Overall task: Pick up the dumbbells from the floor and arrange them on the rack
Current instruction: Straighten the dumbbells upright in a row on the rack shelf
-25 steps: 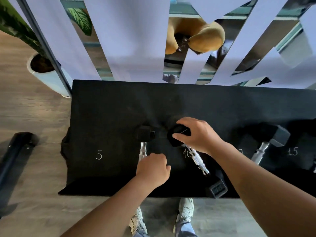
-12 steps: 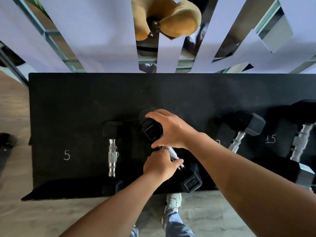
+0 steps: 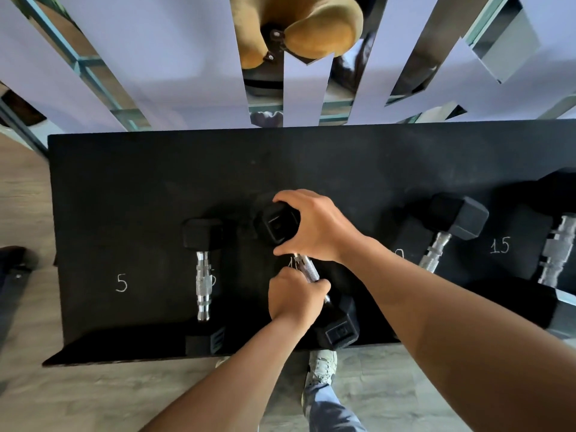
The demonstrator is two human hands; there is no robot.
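Observation:
A black hex dumbbell with a chrome handle lies tilted on the black rack, by a chalk mark that my hands partly hide. My right hand wraps its far head. My left hand is closed around its handle. To the left, a small dumbbell lies straight beside the chalk "5". On the right, a bigger dumbbell sits next to the chalk "15", and another large dumbbell is cut off by the frame edge.
Behind the rack stand pale vertical panels with mirror strips between them. Wood floor runs along the left and the front. My shoes are right at the rack's front edge. A dark object lies on the floor at far left.
My left hand left the small dumbbell by the "5" and took hold of the tilted dumbbell's handle. My right hand stayed on its far head. The view shifted right.

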